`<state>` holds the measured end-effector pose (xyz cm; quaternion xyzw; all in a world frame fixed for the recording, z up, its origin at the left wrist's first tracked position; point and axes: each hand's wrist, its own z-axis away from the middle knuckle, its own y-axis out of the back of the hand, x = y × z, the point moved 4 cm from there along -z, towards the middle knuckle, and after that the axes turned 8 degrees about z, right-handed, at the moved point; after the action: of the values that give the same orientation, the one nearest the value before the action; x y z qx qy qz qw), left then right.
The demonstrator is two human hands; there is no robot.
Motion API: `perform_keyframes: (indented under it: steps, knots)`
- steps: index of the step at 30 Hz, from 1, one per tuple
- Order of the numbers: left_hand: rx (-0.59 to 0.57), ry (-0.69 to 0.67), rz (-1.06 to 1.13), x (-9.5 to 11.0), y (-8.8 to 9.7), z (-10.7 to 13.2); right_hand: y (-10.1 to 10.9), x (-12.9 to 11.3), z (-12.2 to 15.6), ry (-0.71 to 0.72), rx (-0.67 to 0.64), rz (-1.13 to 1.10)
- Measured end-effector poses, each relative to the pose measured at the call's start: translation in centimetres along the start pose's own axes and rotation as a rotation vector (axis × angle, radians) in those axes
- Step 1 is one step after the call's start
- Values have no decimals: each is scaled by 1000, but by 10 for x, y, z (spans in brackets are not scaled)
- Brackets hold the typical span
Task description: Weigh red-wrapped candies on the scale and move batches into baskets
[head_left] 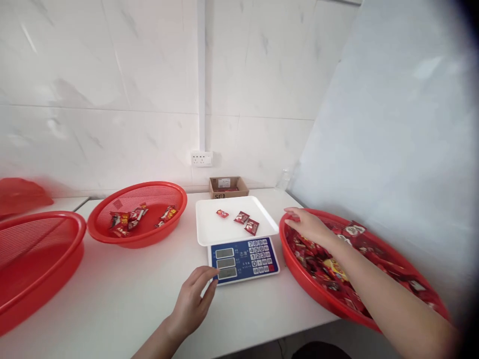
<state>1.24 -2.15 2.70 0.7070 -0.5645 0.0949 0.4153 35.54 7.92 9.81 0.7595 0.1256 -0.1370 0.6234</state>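
Observation:
My left hand (196,296) is at the lower left corner of a digital scale (243,262), its fingertips by the lowest display. Its fingers are bent with the thumb a little apart, and nothing shows in them. On the scale's white tray (207,227) lie three small red-wrapped packets, one of them a dark red sachet (251,227). My right hand (307,225) hovers over the left end of a large red basket (310,284) full of wrapped snacks (337,269). Its fingers stretch toward the scale, holding nothing I can see. My forearm hides part of the basket's contents.
Another red basket (136,244) with several wrapped snacks (123,223) stands left of the scale. A further red basket (41,274) sits at the far left. Behind the scale is a small cardboard box (229,194), with a clear glass (284,179) near the wall.

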Motion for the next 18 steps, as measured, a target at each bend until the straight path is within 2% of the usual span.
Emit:
perform_keyframes:
  steps: [4, 7, 10, 13, 18]
  knots:
    - [-77, -46, 44, 2, -7, 10, 14, 57, 27, -108, -158, 130]
    - [-142, -83, 66, 6, -17, 12, 15, 84, 47, -156, -253, 253]
    - [-194, -110, 84, 10, -25, 9, 8, 92, 66, -155, -354, 314]
    - [-220, -124, 88, 14, -30, 4, -1, 87, 81, -172, -424, 358]
    - [-204, -141, 79, 12, -31, 4, -1, 80, 84, -165, -385, 327]
